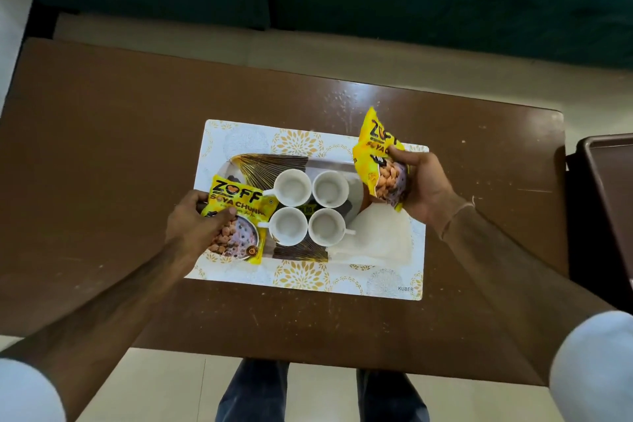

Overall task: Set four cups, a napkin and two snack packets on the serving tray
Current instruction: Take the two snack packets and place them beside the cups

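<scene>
At frame centre, four white ceramic cups (310, 206) stand clustered on the metal serving tray (329, 166); left hand (191, 219) and right hand (424, 187) each grip a yellow snack packet (236, 212), the right-hand packet (380, 158) raised upper right.

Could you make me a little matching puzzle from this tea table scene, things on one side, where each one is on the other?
Things:
1. four white ceramic cups
2. white paper napkin
3. yellow soya chunks packet in the left hand
4. yellow soya chunks packet in the right hand

Places:
A. lifted above the tray's right end
B. clustered at the tray's middle
C. at the tray's left end
D. near right corner, beside the cups

Pairs: 1-B, 2-D, 3-C, 4-A
</scene>
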Demonstrator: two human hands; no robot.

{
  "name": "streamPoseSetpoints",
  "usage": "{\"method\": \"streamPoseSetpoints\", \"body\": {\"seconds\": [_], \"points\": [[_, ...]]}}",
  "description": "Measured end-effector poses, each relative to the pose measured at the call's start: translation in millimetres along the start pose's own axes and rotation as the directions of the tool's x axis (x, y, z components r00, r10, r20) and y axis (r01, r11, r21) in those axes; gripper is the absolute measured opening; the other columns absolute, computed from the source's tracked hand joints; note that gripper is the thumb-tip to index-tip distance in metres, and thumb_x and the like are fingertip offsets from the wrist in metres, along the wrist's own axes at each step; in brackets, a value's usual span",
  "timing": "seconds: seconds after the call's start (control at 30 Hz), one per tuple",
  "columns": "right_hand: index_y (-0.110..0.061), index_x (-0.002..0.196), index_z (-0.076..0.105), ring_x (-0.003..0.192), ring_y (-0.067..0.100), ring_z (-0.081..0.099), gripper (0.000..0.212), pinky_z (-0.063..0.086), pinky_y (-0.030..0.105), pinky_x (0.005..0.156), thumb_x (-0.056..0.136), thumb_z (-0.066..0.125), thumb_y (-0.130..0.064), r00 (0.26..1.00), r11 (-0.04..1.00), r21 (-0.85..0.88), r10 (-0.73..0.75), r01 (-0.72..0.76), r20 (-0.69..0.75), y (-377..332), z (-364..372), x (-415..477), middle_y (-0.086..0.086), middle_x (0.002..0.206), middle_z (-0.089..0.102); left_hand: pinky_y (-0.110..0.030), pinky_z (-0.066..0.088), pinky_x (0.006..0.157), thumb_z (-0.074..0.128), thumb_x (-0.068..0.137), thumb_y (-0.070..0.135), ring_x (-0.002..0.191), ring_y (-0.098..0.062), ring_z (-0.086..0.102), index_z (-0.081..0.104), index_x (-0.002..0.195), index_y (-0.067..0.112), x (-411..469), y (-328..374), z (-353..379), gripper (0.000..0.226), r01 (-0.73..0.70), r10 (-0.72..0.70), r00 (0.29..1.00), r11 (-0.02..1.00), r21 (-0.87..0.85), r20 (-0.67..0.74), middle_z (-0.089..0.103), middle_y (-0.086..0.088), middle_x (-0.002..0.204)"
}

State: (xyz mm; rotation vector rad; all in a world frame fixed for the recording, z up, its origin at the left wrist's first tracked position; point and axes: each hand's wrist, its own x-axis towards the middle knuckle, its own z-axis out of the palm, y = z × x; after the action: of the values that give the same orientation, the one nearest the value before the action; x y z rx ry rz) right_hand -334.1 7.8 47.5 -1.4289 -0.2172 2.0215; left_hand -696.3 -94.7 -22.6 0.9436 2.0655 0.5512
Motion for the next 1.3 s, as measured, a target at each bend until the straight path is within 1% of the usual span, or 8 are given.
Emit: {"method": "streamPoseSetpoints", "body": {"seconds": [0.33, 0.5, 0.6, 0.73, 0.87, 0.97, 1.07, 1.3], "points": [[-0.011, 0.149, 0.039, 0.133, 0.034, 0.052, 0.077, 0.04, 0.053, 0.111, 0.087, 0.075, -0.037, 0.916, 0.845, -0.534, -0.234, 0.026, -0.326, 45.1, -46.5, -14.8, 0.012, 0.15, 0.049, -0.038, 0.056, 0.063, 0.085, 0.076, 0.036, 0.075, -0.025, 0.068, 0.066, 0.098, 0.025, 7.0, -13.7, 0.1, 0.031, 0.06, -0.061, 0.998, 0.981, -0.183, 0.0, 0.073, -0.005, 0.097], [-0.012, 0.112, 0.054, 0.074, 0.015, 0.06, 0.039, 0.045, 0.027, 0.057, 0.091, 0.069, -0.041, 0.812, 0.656, -0.751, -0.478, 0.076, -0.335, 61.1, -47.7, -27.8, -0.003, 0.087, 0.065, -0.032, 0.055, 0.061, 0.086, 0.076, 0.035, 0.084, -0.024, 0.07, 0.066, 0.106, 0.02, 8.6, -15.5, -0.5, 0.039, 0.057, -0.059, 0.998, 0.975, -0.213, -0.003, 0.071, -0.008, 0.104], [-0.011, 0.111, 0.049, 0.068, 0.014, 0.057, 0.04, 0.04, 0.026, 0.056, 0.092, 0.067, -0.042, 0.774, 0.617, -0.786, -0.514, 0.034, -0.37, 65.8, -45.3, -28.7, -0.006, 0.081, 0.059, -0.026, 0.054, 0.049, 0.087, 0.074, 0.035, 0.071, -0.021, 0.071, 0.065, 0.094, 0.028, 8.9, -14.6, -0.9, 0.03, 0.036, -0.041, 0.999, 0.975, -0.217, -0.016, 0.072, -0.005, 0.094], [-0.005, 0.119, 0.039, 0.08, 0.031, 0.06, 0.051, 0.042, 0.031, 0.068, 0.093, 0.066, -0.039, 0.785, 0.546, -0.837, -0.516, -0.005, -0.342, 71.0, -40.0, -25.7, 0.011, 0.093, 0.062, -0.033, 0.058, 0.053, 0.088, 0.071, 0.041, 0.079, -0.023, 0.074, 0.06, 0.1, 0.03, 5.5, -10.2, -0.3, 0.042, 0.036, -0.043, 0.998, 0.986, -0.166, -0.04, 0.07, 0.003, 0.092], [-0.001, 0.143, 0.025, 0.127, 0.04, 0.043, 0.084, 0.043, 0.049, 0.098, 0.087, 0.07, -0.045, 0.761, 0.335, -0.939, -0.589, -0.078, -0.273, 78.5, -35.3, -24.0, 0.021, 0.143, 0.039, -0.051, 0.054, 0.082, 0.082, 0.077, 0.043, 0.105, -0.027, 0.057, 0.047, 0.124, 0.025, -3.2, -1.8, 2.2, 0.062, -0.162, 0.166, 0.98, 0.986, 0.046, -0.108, 0.057, -0.004, 0.111], [-0.015, 0.155, 0.014, 0.143, 0.037, 0.023, 0.092, 0.027, 0.059, 0.107, 0.087, 0.059, -0.059, 0.706, -0.043, -0.986, -0.704, -0.158, -0.083, 83.3, -32.2, -29.4, 0.011, 0.162, 0.014, -0.05, 0.035, 0.103, 0.058, 0.09, 0.052, 0.132, -0.028, 0.036, 0.04, 0.143, 0.021, -6.8, 4.4, 1.9, 0.064, -0.457, 0.511, 0.859, 0.794, 0.4, -0.034, 0.039, -0.009, 0.146], [-0.028, 0.157, 0.016, 0.153, 0.034, 0.006, 0.072, 0.012, 0.064, 0.115, 0.096, 0.038, -0.057, 0.773, -0.324, -0.942, -0.618, -0.087, 0.142, 91.9, -35.7, -29.1, 0.002, 0.168, -0.002, -0.054, 0.021, 0.114, 0.039, 0.097, 0.05, 0.151, -0.03, 0.015, 0.032, 0.152, 0.031, -5.8, 2.1, 5.4, 0.058, -0.607, 0.605, 0.763, 0.549, 0.574, 0.228, 0.015, 0.001, 0.167], [-0.032, 0.16, 0.008, 0.156, 0.029, -0.004, 0.062, 0.006, 0.065, 0.119, 0.102, 0.017, -0.053, 0.821, -0.467, -0.874, -0.546, -0.132, 0.168, 116.7, -47.0, -21.9, 0.001, 0.169, -0.005, -0.059, 0.01, 0.119, 0.02, 0.101, 0.062, 0.155, -0.028, 0.001, 0.017, 0.159, 0.034, 3.0, -13.0, 21.0, 0.065, -0.583, 0.542, 0.765, 0.353, 0.732, 0.348, 0.002, 0.0, 0.17]]}}
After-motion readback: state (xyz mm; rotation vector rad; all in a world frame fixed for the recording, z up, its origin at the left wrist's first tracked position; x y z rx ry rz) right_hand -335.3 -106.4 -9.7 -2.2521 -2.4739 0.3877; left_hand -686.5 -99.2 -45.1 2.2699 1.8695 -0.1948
